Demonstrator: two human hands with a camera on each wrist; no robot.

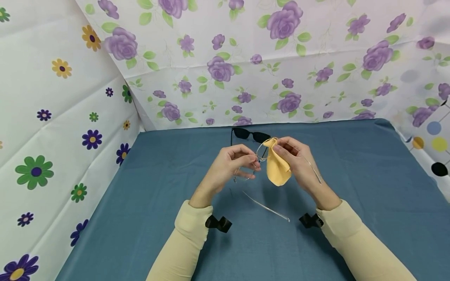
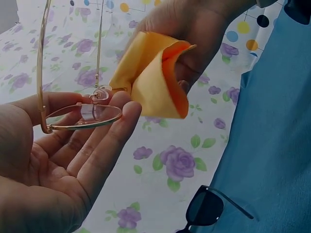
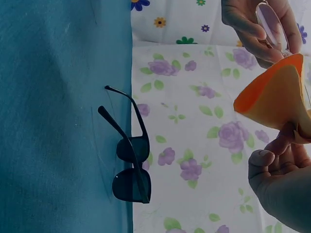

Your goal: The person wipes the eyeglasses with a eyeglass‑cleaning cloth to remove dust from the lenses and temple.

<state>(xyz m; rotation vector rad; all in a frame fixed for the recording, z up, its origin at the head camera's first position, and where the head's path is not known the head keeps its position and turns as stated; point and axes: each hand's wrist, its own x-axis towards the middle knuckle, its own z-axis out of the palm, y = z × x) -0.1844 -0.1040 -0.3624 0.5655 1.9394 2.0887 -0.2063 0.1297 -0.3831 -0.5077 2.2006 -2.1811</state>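
My left hand (image 1: pixel 236 160) pinches a pair of thin gold-framed eyeglasses (image 2: pixel 73 127) near the bridge, with thumb and fingertips. One clear lens (image 2: pixel 102 114) lies over its fingers in the left wrist view. Slender temples stick out from the frame; one temple (image 1: pixel 267 207) reaches toward me above the table in the head view. In my right hand (image 1: pixel 299 160), a yellow cloth (image 1: pixel 277 168) is pinched at the other lens, part of whose rim shows beside it. The cloth hangs in a fold, orange on its inner side in the wrist views. How far it wraps that lens is hidden.
Black sunglasses (image 1: pixel 250 134) rest near the back edge of the blue table cover (image 1: pixel 168 234), behind my hands. A white wall sheet with purple roses (image 1: pixel 218 70) rises at the back, and a flowered sheet (image 1: pixel 63 128) stands at the left.
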